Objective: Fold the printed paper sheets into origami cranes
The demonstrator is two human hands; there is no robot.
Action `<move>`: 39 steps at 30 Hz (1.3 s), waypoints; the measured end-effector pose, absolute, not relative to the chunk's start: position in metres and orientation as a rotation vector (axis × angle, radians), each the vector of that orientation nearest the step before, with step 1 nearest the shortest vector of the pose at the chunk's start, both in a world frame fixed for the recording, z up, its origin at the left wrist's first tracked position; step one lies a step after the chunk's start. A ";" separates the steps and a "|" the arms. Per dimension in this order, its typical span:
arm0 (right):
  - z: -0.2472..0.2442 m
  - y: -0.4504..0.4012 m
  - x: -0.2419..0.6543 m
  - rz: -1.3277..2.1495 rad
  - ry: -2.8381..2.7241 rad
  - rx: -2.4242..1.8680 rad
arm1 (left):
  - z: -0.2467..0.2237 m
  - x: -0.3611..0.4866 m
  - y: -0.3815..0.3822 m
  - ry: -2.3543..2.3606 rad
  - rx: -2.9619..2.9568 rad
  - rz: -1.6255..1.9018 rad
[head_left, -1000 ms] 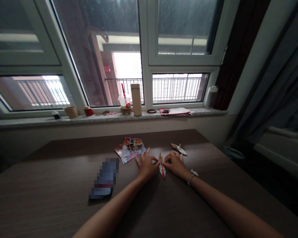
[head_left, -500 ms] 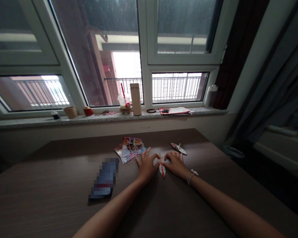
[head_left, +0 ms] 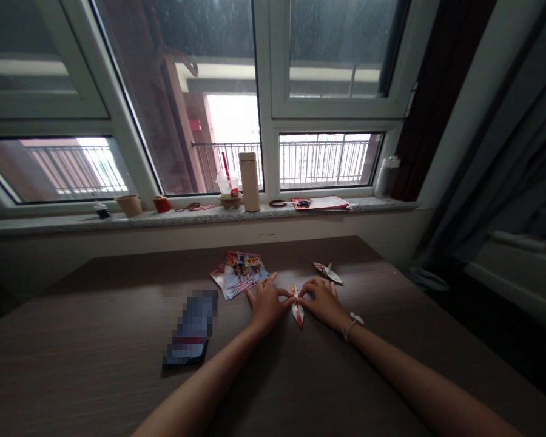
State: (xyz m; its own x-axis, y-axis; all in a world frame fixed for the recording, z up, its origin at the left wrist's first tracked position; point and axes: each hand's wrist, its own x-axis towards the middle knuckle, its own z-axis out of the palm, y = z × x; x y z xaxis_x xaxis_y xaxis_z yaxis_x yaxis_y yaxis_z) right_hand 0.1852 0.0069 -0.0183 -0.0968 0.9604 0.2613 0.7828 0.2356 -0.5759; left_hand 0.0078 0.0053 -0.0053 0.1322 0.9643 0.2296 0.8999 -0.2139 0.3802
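Observation:
A small folded paper piece (head_left: 298, 314), white with red and a little yellow, stands on the brown table between my two hands. My left hand (head_left: 269, 303) pinches it from the left with thumb and index finger, the other fingers spread outward. From the right, my right hand (head_left: 321, 298) grips it near its middle, fingers bent. The fingertips cover part of the paper. Just beyond my right hand lies a folded paper crane (head_left: 328, 272). Printed colourful paper sheets (head_left: 239, 274) lie past my left hand.
A phone-like dark object (head_left: 191, 331), pixelated, lies left of my left arm on the table (head_left: 95, 340). On the windowsill (head_left: 273, 212) stand a beige flask (head_left: 249, 182), a cup with a red straw (head_left: 229, 184), scissors (head_left: 303, 203) and a grey bottle (head_left: 386, 177).
My left fingers have flattened and moved slightly at the folded paper, and its upper end looks lower and wider. The right hand has barely shifted.

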 end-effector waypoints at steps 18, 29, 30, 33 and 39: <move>-0.021 0.011 0.181 0.386 -1.853 -1.688 | -0.009 0.003 0.004 1.814 2.317 0.645; -0.023 0.010 0.189 0.443 -1.863 -1.576 | -0.009 0.001 0.006 1.771 2.314 0.707; -0.023 0.010 0.189 0.445 -1.866 -1.578 | -0.009 0.001 0.006 1.773 2.303 0.690; -0.022 0.009 0.189 0.439 -1.874 -1.573 | -0.009 0.001 0.007 1.774 2.303 0.679; -0.024 0.008 0.189 0.421 -1.873 -1.549 | -0.006 0.001 0.006 1.745 2.289 0.748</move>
